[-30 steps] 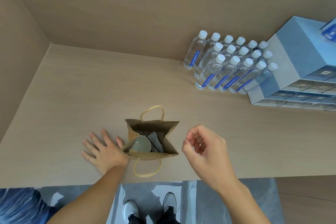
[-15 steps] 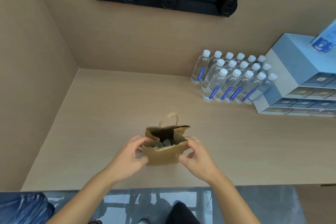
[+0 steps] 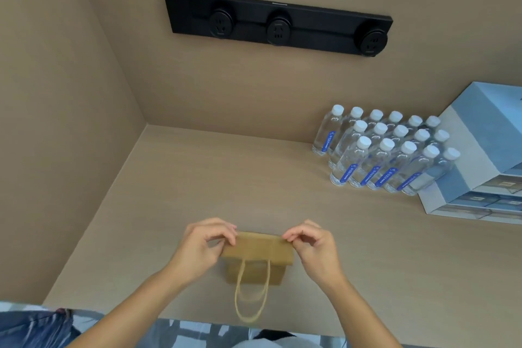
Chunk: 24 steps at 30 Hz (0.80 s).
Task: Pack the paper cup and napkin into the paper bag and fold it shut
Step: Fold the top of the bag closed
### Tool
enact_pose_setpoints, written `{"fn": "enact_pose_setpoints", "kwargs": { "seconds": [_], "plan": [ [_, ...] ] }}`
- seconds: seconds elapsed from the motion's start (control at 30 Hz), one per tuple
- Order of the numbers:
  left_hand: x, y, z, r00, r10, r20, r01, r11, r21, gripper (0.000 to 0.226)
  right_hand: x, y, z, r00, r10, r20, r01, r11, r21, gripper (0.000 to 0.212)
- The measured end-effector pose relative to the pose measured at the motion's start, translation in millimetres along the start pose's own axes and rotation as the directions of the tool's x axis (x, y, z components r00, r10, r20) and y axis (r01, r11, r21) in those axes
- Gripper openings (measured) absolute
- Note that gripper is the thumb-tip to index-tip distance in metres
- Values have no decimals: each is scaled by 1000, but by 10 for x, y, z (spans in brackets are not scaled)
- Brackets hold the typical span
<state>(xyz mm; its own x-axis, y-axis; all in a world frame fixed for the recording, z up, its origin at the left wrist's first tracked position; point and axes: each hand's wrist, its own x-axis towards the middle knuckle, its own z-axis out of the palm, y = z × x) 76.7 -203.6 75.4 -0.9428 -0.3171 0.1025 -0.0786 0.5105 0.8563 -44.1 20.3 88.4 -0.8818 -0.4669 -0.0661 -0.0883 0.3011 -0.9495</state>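
Note:
A small brown paper bag (image 3: 257, 251) stands on the beige counter (image 3: 254, 178) near its front edge. Its top is folded over towards me into a flat flap. A tan rope handle (image 3: 251, 297) hangs down the bag's front. My left hand (image 3: 202, 246) pinches the left end of the fold. My right hand (image 3: 313, 246) pinches the right end. The paper cup and the napkin are hidden inside the bag.
Several water bottles (image 3: 387, 152) stand in rows at the back right, beside stacked blue and white boxes (image 3: 477, 161). A black socket strip (image 3: 278, 24) is on the back wall. A side wall (image 3: 56, 121) closes the left. The counter's front edge runs just below the bag.
The bag was open, showing the cup and napkin inside. Both hands came to its top, pressed the mouth together and folded it over towards me. The camera has tilted upwards.

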Motion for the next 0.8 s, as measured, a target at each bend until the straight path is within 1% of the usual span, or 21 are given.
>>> {"fn": "enact_pose_setpoints", "kwargs": {
  "seconds": [0.03, 0.07, 0.1, 0.13, 0.17, 0.23, 0.27, 0.3, 0.33, 0.37, 0.43, 0.5, 0.63, 0.73, 0.8],
  "plan": [
    [0, -19, -9, 997, 66, 31, -69, 992, 105, 48, 18, 17, 6, 999, -11, 37, 12, 1000, -23, 53],
    [15, -44, 1, 992, 102, 70, -113, 976, 185, 46, 59, 43, 9, 997, -11, 77, 14, 999, -44, 47],
    [17, -58, 2, 989, 99, 111, -123, 965, 232, 43, 66, 55, 24, 993, -5, 121, 13, 998, -63, 38],
    [16, -62, 7, 987, 71, 142, -104, 965, 243, 40, 61, 63, 46, 986, 10, 164, 7, 995, -102, 28],
    [10, -49, 13, 985, 16, 170, -56, 971, 233, 34, 64, 92, 57, 977, 12, 212, 21, 989, -150, 25],
    [-4, -17, 46, 977, -76, 197, 50, 989, 136, 17, 85, 194, 74, 951, 51, 305, 29, 967, -254, 44],
    [10, -16, 84, 973, -121, 197, 105, 990, 89, 25, 117, 246, 69, 937, 81, 340, 22, 957, -288, 47],
    [27, -20, 112, 968, -159, 193, 150, 987, 60, 36, 149, 283, 66, 928, 110, 357, 4, 952, -305, 43],
    [49, -24, 126, 964, -189, 185, 182, 982, 58, 42, 176, 311, 68, 925, 137, 354, -21, 950, -312, 34],
    [86, -21, 128, 962, -211, 175, 203, 977, 62, 43, 205, 334, 72, 928, 155, 339, -45, 949, -311, 26],
    [209, -37, 118, 956, -247, 160, 237, 969, 76, 37, 283, 344, 62, 930, 178, 321, -87, 957, -278, 19],
    [374, -27, 80, 956, -259, 140, 249, 965, 83, 39, 416, 316, 25, 929, 184, 321, -109, 965, -238, 13],
    [894, -1, -81, 965, -245, 94, 240, 969, 63, 46, 903, 98, -72, 937, 160, 312, -92, 970, -223, 18],
    [1442, 20, -230, 975, -220, 39, 216, 972, 96, 49, 1417, -139, -97, 959, 103, 262, -40, 971, -235, 21],
    [1817, 32, -315, 979, -204, 30, 200, 974, 112, 50, 1769, -275, -101, 973, 58, 222, 1, 966, -259, 20]
  ]
}}
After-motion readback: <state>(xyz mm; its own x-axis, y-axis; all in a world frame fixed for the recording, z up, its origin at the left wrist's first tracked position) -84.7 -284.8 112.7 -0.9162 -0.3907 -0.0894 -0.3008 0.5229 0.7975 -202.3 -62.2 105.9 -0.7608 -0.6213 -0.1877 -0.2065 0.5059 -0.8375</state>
